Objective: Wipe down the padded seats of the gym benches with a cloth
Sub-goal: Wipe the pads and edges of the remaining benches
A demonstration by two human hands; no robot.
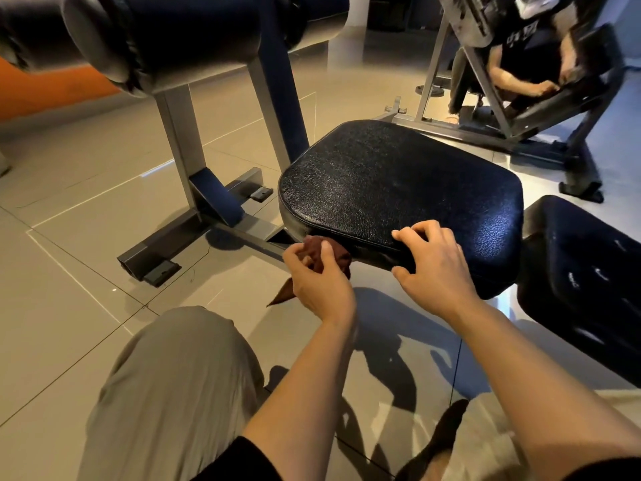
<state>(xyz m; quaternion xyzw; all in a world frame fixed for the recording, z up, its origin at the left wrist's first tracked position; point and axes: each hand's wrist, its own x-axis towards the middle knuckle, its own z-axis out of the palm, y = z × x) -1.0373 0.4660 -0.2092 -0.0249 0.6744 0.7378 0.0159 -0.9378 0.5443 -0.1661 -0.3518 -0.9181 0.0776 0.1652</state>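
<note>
**Seat edge under the cloth, top face unjudged**

While the head view looks down over the knees, the black padded seat (399,182) fills the centre, its near edge running from about 9 o'clock toward 4 o'clock of the frame.

- Left hand (319,282): fingers curled round a bunched dark red cloth (324,253), pressed against the near left corner of the seat, on the side wall below the seam. A loose tail of cloth hangs at 7 o'clock of the hand.
- Right hand (433,265): fingers hooked over the top edge, thumb below on the side face; it grasps the seat rim and seems to steady it. No cloth in it.
- Second dark pad (586,282) at 3 o'clock of the seat, just beside it.
- Roller pad (166,39) on the grey steel frame (180,144) at 11 o'clock.
- Another person (520,81) at a machine at 1 o'clock, blurred.

Progress, as judged: work is on this seat's near edge. The top face shows sheen, but whether that is wiped wet or plain lamp glare I cannot tell. Left to do: probably the remaining edge, the neighbouring pad, other benches.
</note>
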